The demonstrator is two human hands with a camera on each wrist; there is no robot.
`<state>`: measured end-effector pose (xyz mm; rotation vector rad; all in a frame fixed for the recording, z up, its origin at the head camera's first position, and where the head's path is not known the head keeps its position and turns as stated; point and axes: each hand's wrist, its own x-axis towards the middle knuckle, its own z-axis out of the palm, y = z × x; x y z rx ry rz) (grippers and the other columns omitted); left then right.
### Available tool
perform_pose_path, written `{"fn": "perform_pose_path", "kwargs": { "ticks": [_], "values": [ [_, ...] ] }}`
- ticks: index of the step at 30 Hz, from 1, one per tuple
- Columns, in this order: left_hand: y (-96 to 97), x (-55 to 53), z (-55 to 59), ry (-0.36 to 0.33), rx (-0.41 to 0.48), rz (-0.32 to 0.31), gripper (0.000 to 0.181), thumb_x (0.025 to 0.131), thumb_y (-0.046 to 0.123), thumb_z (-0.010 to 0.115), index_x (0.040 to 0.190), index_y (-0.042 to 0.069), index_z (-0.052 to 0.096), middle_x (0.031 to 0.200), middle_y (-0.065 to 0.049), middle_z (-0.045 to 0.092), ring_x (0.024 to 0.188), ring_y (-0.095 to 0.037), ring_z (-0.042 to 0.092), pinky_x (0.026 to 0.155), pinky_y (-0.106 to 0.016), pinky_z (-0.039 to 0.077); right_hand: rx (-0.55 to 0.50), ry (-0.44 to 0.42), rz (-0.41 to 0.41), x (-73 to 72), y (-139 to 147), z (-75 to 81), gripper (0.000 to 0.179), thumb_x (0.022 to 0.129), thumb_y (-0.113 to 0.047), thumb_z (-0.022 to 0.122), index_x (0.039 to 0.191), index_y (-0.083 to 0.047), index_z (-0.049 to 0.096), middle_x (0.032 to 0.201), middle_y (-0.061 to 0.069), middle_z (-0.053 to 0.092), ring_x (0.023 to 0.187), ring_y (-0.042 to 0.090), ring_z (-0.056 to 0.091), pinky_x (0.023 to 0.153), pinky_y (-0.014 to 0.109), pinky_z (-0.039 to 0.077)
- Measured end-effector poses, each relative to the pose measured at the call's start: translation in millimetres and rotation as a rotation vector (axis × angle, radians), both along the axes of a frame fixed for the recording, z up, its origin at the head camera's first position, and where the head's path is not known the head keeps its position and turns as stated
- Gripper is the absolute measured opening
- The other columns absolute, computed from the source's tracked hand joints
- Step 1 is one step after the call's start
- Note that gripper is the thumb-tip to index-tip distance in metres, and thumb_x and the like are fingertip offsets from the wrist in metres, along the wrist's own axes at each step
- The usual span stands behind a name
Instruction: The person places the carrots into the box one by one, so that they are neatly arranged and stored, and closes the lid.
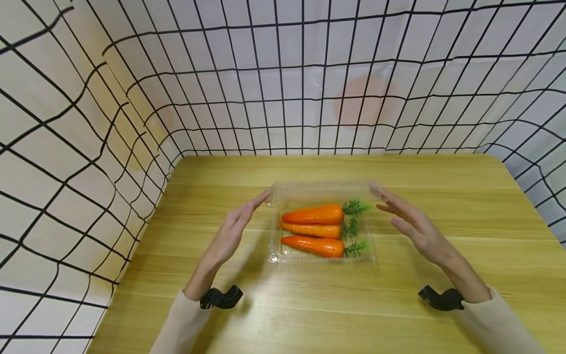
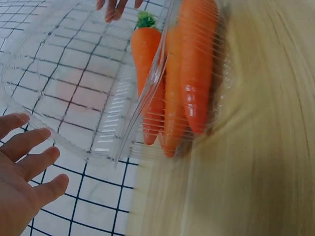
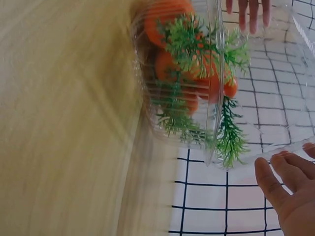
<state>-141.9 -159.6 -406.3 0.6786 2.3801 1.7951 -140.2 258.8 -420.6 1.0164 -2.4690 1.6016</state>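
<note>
Three orange carrots (image 1: 314, 215) with green leafy tops (image 1: 355, 248) lie side by side in a clear plastic container (image 1: 277, 255) on the table, tops to the right. The container's clear hinged lid (image 1: 325, 186) stands raised at the back. My left hand (image 1: 232, 226) is at the lid's left side, fingers extended. In the left wrist view its spread fingers (image 2: 37, 140) are close to the lid's edge; contact is unclear. My right hand (image 1: 417, 228) is at the lid's right side. Its nearly straight fingers (image 3: 290, 169) appear to touch the lid's edge in the right wrist view.
The wooden table (image 1: 309, 305) extends around the container. Black wire grid (image 1: 247, 73) with white sheeting behind it borders the table at the back, left and right. A black wrist mount (image 1: 221, 298) is on each of my wrists, by the light sleeves (image 1: 185, 319).
</note>
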Motion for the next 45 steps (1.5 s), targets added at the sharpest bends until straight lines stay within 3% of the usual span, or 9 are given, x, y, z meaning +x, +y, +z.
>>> {"fn": "perform_pose_path", "kwargs": {
  "ticks": [5,11,13,22,29,35,45],
  "values": [
    [0.2,3.2,-2.2,-0.007,-0.012,-0.010,0.052,0.116,0.035,0.024,0.159,0.011,0.042,0.167,-0.001,0.037,0.159,-0.022,0.028,0.132,-0.052,0.016,0.026,0.019,-0.018,4.3,-0.4,-2.1,0.061,0.105,0.006,0.030,0.164,-0.006,0.025,0.173,0.011,0.024,0.145,0.000,0.042,0.111,0.009,0.033],
    [2.4,4.1,-9.1,0.001,-0.045,-0.025,0.048,0.115,0.029,0.036,0.160,0.015,0.040,0.169,0.002,0.033,0.160,-0.021,0.025,0.131,-0.053,0.019,0.026,0.059,-0.017,6.0,-1.5,-5.8,0.056,0.107,0.004,0.032,0.162,-0.001,0.029,0.172,0.017,0.024,0.156,0.001,0.027,0.119,0.008,0.026],
    [3.5,3.9,-11.9,0.004,-0.051,-0.025,0.048,0.114,0.027,0.040,0.161,0.016,0.039,0.170,0.002,0.032,0.160,-0.021,0.024,0.131,-0.054,0.019,0.024,0.067,-0.017,5.7,-2.2,-7.7,0.055,0.107,0.005,0.034,0.161,0.001,0.030,0.171,0.018,0.024,0.155,0.001,0.028,0.119,0.008,0.027],
    [7.1,3.5,-20.9,0.001,-0.113,-0.003,0.056,0.110,0.030,0.052,0.163,0.024,0.034,0.171,0.000,0.028,0.160,-0.028,0.023,0.127,-0.066,0.015,0.092,0.014,-0.106,7.1,-6.3,-14.7,0.063,0.104,0.005,0.048,0.163,-0.009,0.031,0.173,0.008,0.023,0.150,-0.006,0.032,0.114,0.003,0.028],
    [7.5,4.8,-27.2,-0.016,-0.127,0.007,0.060,0.107,0.031,0.057,0.163,0.026,0.034,0.171,0.004,0.027,0.160,-0.026,0.022,0.127,-0.065,0.016,0.106,0.026,-0.148,9.9,-11.3,-21.0,0.064,0.103,0.004,0.054,0.162,-0.011,0.035,0.172,0.001,0.026,0.149,-0.008,0.033,0.115,0.003,0.026],
    [7.4,3.7,-33.9,-0.015,-0.122,0.006,0.064,0.105,0.028,0.062,0.163,0.025,0.034,0.171,0.002,0.027,0.159,-0.029,0.023,0.126,-0.068,0.015,0.107,0.018,-0.163,11.9,-14.7,-27.6,0.065,0.101,0.002,0.060,0.161,-0.009,0.037,0.172,0.003,0.027,0.151,-0.005,0.030,0.114,0.005,0.029],
    [7.8,1.4,-46.7,-0.038,-0.108,0.013,0.069,0.103,0.023,0.066,0.163,0.021,0.034,0.172,0.001,0.026,0.160,-0.030,0.022,0.126,-0.068,0.014,0.116,-0.023,-0.184,11.5,-16.3,-39.3,0.070,0.099,0.000,0.064,0.162,-0.013,0.036,0.172,0.007,0.026,0.156,-0.002,0.023,0.116,0.005,0.022]
  ]
}}
